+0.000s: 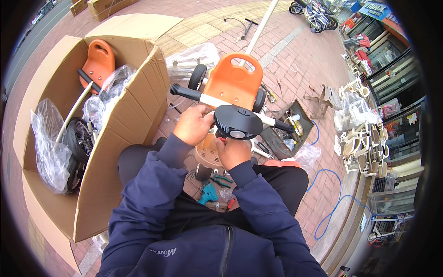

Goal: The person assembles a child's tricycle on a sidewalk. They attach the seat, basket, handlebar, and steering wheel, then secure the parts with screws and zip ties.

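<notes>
A child's ride-on with an orange seat (pixel 234 83) stands in front of me, its white handlebar with black grips (pixel 185 92) running across. At the bar's middle sits a black oval cover with a round lamp (pixel 238 123). My left hand (pixel 193 125) is closed at the cover's left side, just below the bar; its fingertips are partly hidden. Under the cover my right hand (pixel 234 152) is closed, thumb and fingers together by a small red piece that is mostly hidden. Below the hands is a tan plastic part with slots (pixel 208 154).
An open cardboard box (pixel 122 138) at left holds another orange seat (pixel 98 60) and wheels (pixel 79 138). Between my legs lie a teal power tool (pixel 208 194) and pliers (pixel 222 180). At right are a metal toolbox (pixel 277 144), a blue hose (pixel 330 173) and stacked white parts (pixel 367 147).
</notes>
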Demonstrator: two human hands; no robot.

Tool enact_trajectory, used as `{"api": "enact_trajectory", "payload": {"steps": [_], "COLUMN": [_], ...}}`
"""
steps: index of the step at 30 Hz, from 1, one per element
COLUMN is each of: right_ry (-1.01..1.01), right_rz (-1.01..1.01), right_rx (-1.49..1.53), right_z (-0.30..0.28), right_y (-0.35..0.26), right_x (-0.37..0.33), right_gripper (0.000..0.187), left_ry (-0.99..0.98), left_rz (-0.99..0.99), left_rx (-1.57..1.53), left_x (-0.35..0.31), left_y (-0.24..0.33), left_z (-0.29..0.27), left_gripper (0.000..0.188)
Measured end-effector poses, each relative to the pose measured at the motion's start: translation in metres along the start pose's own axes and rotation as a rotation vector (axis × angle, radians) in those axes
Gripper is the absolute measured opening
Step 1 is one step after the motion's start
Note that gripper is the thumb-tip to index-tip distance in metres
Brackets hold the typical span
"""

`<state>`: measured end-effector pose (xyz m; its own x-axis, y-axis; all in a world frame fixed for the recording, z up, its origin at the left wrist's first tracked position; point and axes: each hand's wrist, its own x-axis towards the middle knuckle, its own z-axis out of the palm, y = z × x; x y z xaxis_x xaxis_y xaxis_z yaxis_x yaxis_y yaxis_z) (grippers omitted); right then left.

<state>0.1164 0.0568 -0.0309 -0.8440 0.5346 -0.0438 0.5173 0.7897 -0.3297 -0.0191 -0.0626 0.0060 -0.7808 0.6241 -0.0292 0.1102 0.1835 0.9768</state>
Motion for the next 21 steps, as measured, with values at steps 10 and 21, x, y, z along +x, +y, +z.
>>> {"api": "enact_trajectory", "payload": {"steps": [10, 21], "right_ry": [0.108, -0.129], "right_rz": [-0.254, -0.122], "right_rx": [0.180, 0.298], "right_z": [0.029, 0.041], "right_y": [0.026, 0.072], "right_x": [0.031, 0.013], "right_gripper": [0.034, 0.034], "left_ry": [-0.189, -0.183], "left_rz": [-0.100, 0.094], "left_rx": [0.734, 0.710], "left_x": [-0.004, 0.013], "left_y": [-0.037, -0.082], "left_z": [0.020, 0.045], "left_gripper": [0.026, 0.020]}}
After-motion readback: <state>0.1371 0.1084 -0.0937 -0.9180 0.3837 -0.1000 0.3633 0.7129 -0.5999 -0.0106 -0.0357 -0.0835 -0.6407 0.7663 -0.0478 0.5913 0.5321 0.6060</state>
